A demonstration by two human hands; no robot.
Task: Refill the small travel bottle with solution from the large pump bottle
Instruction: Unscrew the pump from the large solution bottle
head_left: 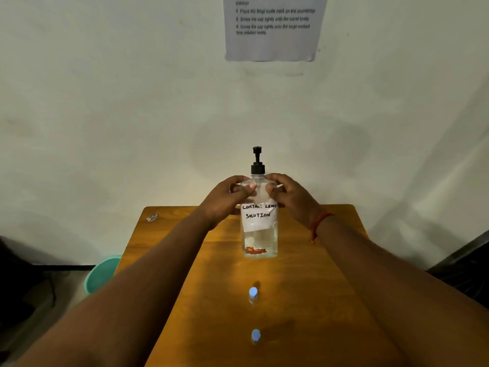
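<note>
Nearest me, on the wooden table, stand two small clear bottles with blue caps, in line with the large pump bottle, my landmark throughout. The nearer small bottle is well apart from the landmark; the farther small bottle stands between the two, closer to it but not touching. I cannot tell which is the travel bottle to be filled; both appear capped.

The large pump bottle stands upright on the table, its handwritten label reading "CONTACT LENS SOLUTION", the black pump head on top. My left hand grips its shoulder from the left, thumb across the front; my right hand grips from the right in the same way, an orange thread on that wrist. Both hands hold the bottle just under the pump collar.

Risks, as I judge them: the grip is high and the clear liquid fills most of the body, so a tilt or lift could swing the base and tip either small bottle, both directly in its path. Squeezing soft walls while loosening the pump could push solution out at the neck. Pouring from so wide a mouth into a narrow opening invites overflow onto the table.

Beyond the landmark, a printed sheet hangs on the wall; left of it, below the table edge, sits a teal basin.
</note>
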